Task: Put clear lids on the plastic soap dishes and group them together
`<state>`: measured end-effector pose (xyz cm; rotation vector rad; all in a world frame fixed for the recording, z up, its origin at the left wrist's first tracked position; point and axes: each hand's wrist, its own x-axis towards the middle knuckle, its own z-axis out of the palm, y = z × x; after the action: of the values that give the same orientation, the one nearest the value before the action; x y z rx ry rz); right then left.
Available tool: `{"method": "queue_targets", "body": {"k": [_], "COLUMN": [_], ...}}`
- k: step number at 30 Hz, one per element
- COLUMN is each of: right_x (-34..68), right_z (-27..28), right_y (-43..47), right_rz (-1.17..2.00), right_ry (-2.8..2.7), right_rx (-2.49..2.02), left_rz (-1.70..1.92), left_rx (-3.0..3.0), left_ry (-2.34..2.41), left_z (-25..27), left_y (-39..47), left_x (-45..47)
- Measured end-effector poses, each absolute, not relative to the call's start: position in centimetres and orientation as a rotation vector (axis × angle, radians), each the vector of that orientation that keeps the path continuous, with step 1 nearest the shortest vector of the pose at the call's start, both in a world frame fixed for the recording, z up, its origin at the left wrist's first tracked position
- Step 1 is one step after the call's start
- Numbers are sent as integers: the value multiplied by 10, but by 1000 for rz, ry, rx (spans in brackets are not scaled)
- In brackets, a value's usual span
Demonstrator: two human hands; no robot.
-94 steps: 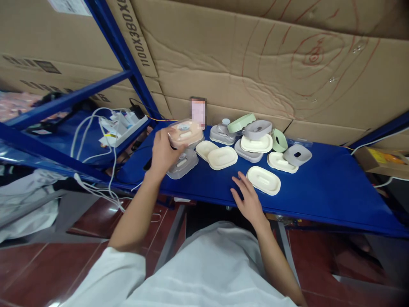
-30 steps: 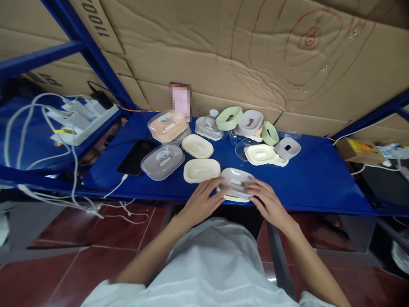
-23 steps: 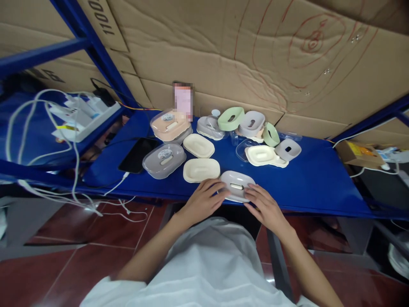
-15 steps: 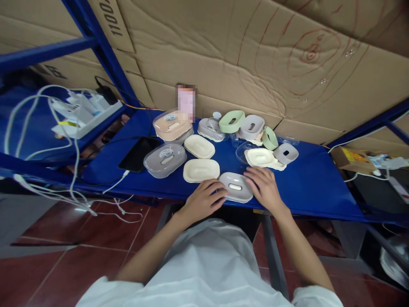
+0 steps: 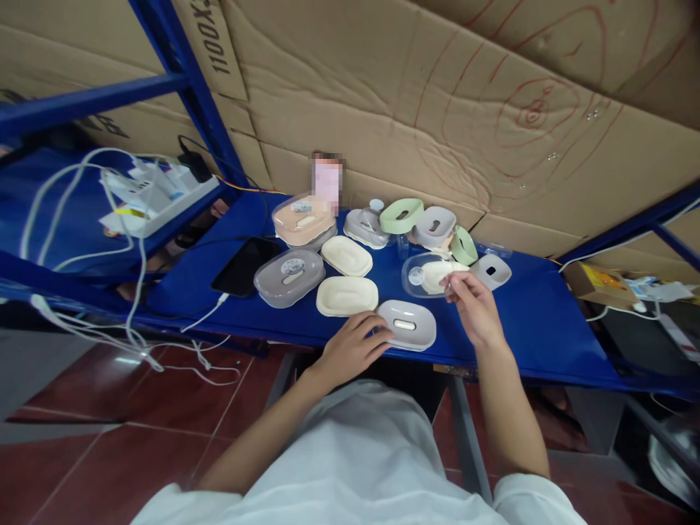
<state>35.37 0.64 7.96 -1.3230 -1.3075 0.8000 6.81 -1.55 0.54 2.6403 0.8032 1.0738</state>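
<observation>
A grey oval soap dish (image 5: 418, 332) with a slot in its middle sits near the table's front edge, a cream base partly showing beneath it. My left hand (image 5: 358, 341) has its fingers bent over the dish's left rim. Between finger and thumb, my right hand (image 5: 471, 302) pinches the right end of a clear plastic lid (image 5: 409, 286) bearing a round white sticker. Seen through and beside the lid is a cream tray (image 5: 434, 275). Two more cream trays, one nearer (image 5: 346, 297) and one farther (image 5: 346, 256), lie to the left.
Lidded soap dishes, one grey (image 5: 278, 283) and one peach (image 5: 295, 227), stand at the left. Behind are green (image 5: 401, 216) and grey (image 5: 437, 227) dishes. A black phone (image 5: 244, 268) and a white power strip (image 5: 183, 200) with cables lie left; a cardboard wall (image 5: 339, 95) backs the table.
My right hand has left the grey soap dish, moved up and right, and taken hold of the clear lid. My left hand stays at the dish's left rim.
</observation>
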Motion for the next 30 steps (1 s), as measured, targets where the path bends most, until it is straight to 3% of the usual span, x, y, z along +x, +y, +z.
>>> {"method": "queue_targets", "body": {"k": [4, 12, 21, 25, 30], "right_x": [360, 365, 346, 346, 350], "right_z": [60, 24, 20, 23, 21], "right_y": [-35, -67, -63, -68, -67], "right_rz": [994, 1040, 400, 405, 472], "right_ry": [-1066, -1138, -1718, -2090, -2065], "right_rx": [-1285, -1425, -1545, -1371, -1384], "left_rz": [1044, 990, 918, 890, 933], "left_rx": [2632, 2582, 2615, 2636, 2573], "left_ry": [869, 904, 892, 857, 826], "left_z": [5, 2, 12, 10, 8], "left_y": [-18, -15, -14, -14, -15], "left_x": [69, 68, 70, 69, 73]}}
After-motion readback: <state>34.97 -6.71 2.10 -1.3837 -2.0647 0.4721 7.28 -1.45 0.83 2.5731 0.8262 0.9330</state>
